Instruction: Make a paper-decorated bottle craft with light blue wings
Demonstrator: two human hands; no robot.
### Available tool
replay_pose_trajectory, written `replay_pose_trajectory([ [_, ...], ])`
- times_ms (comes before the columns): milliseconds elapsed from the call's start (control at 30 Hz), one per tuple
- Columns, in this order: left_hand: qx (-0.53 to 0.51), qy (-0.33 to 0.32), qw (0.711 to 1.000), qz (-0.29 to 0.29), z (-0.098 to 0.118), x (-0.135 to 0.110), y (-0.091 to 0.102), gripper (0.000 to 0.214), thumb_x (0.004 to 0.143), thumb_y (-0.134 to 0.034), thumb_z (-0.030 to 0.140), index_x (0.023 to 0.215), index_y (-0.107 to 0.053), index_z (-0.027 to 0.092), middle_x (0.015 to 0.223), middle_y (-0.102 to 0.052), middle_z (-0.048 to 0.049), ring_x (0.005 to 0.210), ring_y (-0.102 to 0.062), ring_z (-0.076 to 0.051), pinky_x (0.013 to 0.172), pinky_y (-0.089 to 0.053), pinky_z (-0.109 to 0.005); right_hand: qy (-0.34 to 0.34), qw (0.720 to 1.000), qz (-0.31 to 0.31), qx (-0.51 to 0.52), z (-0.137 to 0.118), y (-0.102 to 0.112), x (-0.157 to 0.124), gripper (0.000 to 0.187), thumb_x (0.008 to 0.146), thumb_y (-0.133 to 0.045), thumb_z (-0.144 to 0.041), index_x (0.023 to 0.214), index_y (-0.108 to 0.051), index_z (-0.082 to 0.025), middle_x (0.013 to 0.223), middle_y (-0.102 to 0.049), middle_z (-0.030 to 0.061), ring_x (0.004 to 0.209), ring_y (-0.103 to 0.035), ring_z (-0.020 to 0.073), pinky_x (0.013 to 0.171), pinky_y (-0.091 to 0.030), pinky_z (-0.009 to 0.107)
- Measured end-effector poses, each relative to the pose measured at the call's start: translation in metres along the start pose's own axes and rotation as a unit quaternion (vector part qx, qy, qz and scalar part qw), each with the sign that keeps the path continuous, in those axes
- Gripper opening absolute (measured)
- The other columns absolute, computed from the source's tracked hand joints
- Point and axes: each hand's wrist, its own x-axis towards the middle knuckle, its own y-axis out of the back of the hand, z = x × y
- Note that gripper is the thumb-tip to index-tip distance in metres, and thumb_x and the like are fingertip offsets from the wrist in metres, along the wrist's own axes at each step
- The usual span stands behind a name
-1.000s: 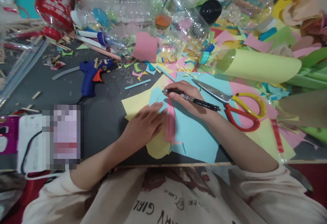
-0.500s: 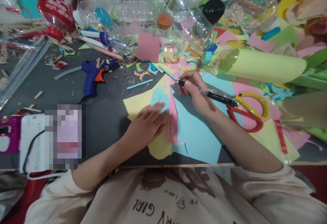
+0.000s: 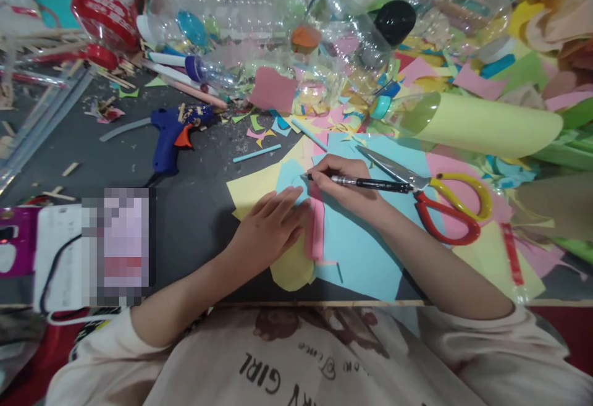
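My right hand (image 3: 345,183) grips a black-and-clear pen (image 3: 375,183), its tip at a small light-blue paper piece (image 3: 290,177). A faint curved line shows on that piece near the tip. My left hand (image 3: 273,227) lies flat with fingers stretched over the lower part of the blue piece and the yellow paper (image 3: 291,273) under it. Folded pink paper strips (image 3: 317,227) run between my hands. A large light-blue sheet (image 3: 361,257) lies beneath my right wrist. Scissors with yellow and red handles (image 3: 447,233) rest just right of the pen, blades pointing up-left.
A blue glue gun (image 3: 167,146) lies to the left, near a phone-like blurred item (image 3: 123,239). Clear plastic bottles (image 3: 222,16) crowd the back. A bottle wrapped in yellow paper (image 3: 495,122) lies at right. Thin blue paper rolls (image 3: 257,153) and paper scraps lie ahead.
My right hand has moved down and left and turned the pen, bringing its tip onto the small blue paper. My left hand stays about where it was.
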Motion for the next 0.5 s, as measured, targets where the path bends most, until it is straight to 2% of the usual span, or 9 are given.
replay_pose_trajectory([
  [500,-0.011,0.000,1.000,0.016,-0.0002,0.0016,0.0009,0.030,0.098,-0.044,0.020,0.124,-0.058,0.014,0.131,-0.064,-0.0160,0.122,-0.062,-0.026,0.103,-0.051,-0.040,0.002,1.000,-0.010,-0.017,-0.0031,0.0018,-0.0006,0.013,0.077,-0.055,-0.023,0.064,-0.057,-0.020,0.062,-0.059,-0.0014,0.061,-0.051,0.0127,0.060,-0.039,0.026],
])
